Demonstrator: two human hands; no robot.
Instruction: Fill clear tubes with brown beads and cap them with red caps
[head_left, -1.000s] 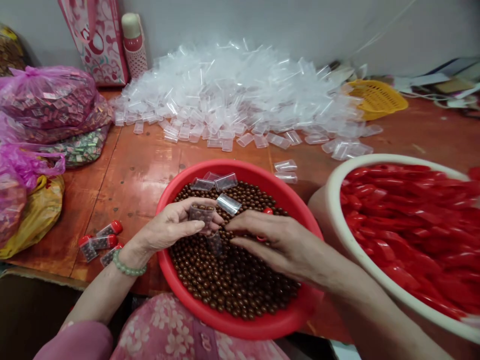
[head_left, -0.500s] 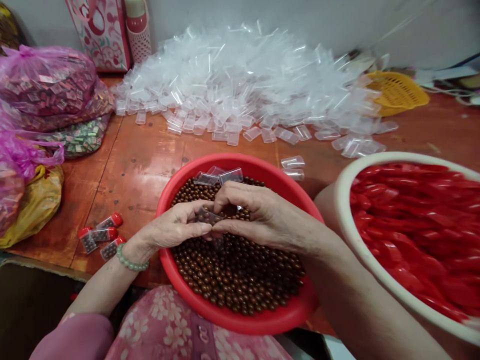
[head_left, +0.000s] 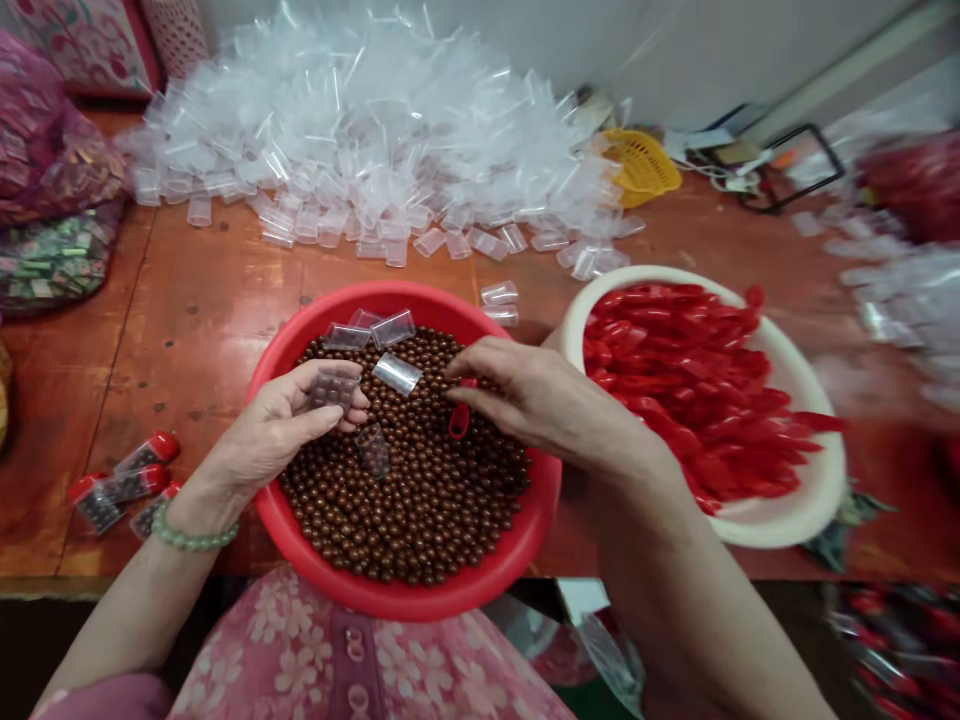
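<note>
My left hand (head_left: 259, 430) is closed round a small clear plastic box (head_left: 334, 390) with brown balls inside. It is over the left side of a red basin (head_left: 405, 602) of glossy brown balls (head_left: 405, 510). To its right, my right hand (head_left: 525, 395) pinches a small red cap (head_left: 458, 421), apart from the box, over the basin's right side. Several clear empty boxes (head_left: 397, 373) lie on the balls between and behind my hands. Filled, red-capped boxes (head_left: 135, 484) rest on the table by my left wrist.
A cream tub (head_left: 814, 510) heaped with red plastic pieces (head_left: 675, 380) stands right of the basin. Behind spreads a large pile of clear boxes (head_left: 360, 130), with a yellow basket (head_left: 641, 165) at its right end. Bags of small packets (head_left: 52, 250) sit at the left.
The view has turned to the right. My hands, close together before, are now apart. My right hand has moved right, away from my left, and a red cap now shows in it.
</note>
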